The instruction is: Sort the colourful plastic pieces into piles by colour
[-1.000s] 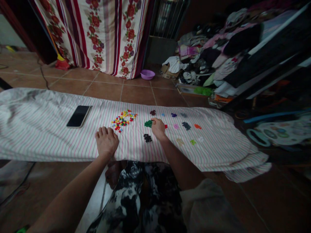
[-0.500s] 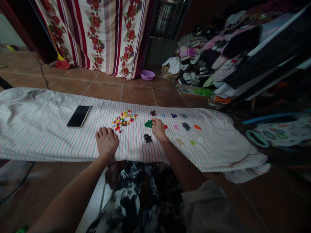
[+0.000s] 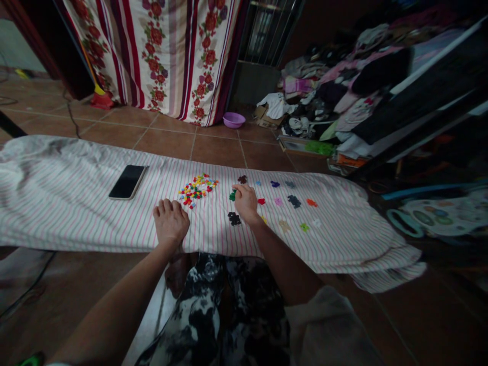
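My left hand point(image 3: 171, 222) rests on the striped cloth point(image 3: 87, 223), fingers slightly apart, holding nothing. Above it lies a mixed pile of small coloured pieces point(image 3: 198, 190). My right hand point(image 3: 246, 201) is over the green pieces point(image 3: 232, 195) and partly covers them; its fingers are pinched together, and anything between them is too small to make out. Black pieces point(image 3: 234, 219) lie just below, brown ones point(image 3: 242, 179) just above. Further right are separate little groups, among them red point(image 3: 261, 201), dark grey point(image 3: 294, 201), orange point(image 3: 311, 203) and lime green point(image 3: 304, 227).
A phone point(image 3: 128, 182) lies on the cloth at the left. Beyond the cloth, a purple basin point(image 3: 234, 120) stands on the tiled floor by a flowered curtain point(image 3: 177, 61). Heaped clothes point(image 3: 328, 91) fill the back right.
My right hand has shifted slightly left and now covers more of the green pieces, while the red group shows more fully. The whole view has moved a little. My left hand stays on the cloth.
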Action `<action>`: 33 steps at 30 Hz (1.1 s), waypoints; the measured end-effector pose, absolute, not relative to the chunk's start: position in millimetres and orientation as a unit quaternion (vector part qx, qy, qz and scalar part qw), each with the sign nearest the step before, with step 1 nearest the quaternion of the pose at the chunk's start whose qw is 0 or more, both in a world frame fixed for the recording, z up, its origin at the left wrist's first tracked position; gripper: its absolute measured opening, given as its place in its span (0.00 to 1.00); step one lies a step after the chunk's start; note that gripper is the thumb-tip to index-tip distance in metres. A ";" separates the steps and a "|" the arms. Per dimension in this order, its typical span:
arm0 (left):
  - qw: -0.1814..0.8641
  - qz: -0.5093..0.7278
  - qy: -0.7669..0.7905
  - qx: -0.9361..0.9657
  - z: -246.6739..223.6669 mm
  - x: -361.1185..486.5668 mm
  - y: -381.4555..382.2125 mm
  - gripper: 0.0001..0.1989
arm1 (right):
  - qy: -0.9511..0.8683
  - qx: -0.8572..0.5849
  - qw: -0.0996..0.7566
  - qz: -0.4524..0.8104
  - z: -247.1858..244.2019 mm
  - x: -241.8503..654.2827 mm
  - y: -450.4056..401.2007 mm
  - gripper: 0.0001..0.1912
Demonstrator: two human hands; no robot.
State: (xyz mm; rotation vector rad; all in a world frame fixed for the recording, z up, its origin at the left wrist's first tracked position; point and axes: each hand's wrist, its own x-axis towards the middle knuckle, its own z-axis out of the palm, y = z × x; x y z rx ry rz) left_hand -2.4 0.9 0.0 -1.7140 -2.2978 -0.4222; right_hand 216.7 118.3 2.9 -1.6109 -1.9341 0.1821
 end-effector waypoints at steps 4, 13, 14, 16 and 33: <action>0.114 -0.145 -0.788 -0.587 -0.3 -2.9 1.1 0.18 | -0.776 -0.564 0.271 0.078 5.7 190.6 116.7 0.17; 0.125 -0.136 -0.790 -0.585 0.4 -2.1 1.1 0.18 | -0.802 -0.560 0.186 0.093 4.7 148.8 128.8 0.17; 0.125 -0.138 -0.789 -0.585 0.1 -2.0 1.1 0.17 | -0.802 -0.560 0.186 0.093 3.0 146.9 130.4 0.17; 0.124 -0.141 -0.789 -0.585 -0.2 -2.0 1.3 0.17 | -0.798 -0.564 0.190 0.093 -0.6 143.7 132.8 0.16; 0.140 -0.126 -0.788 -0.586 0.8 -1.8 1.6 0.17 | -0.787 -0.563 0.233 0.095 -12.6 141.3 133.0 0.11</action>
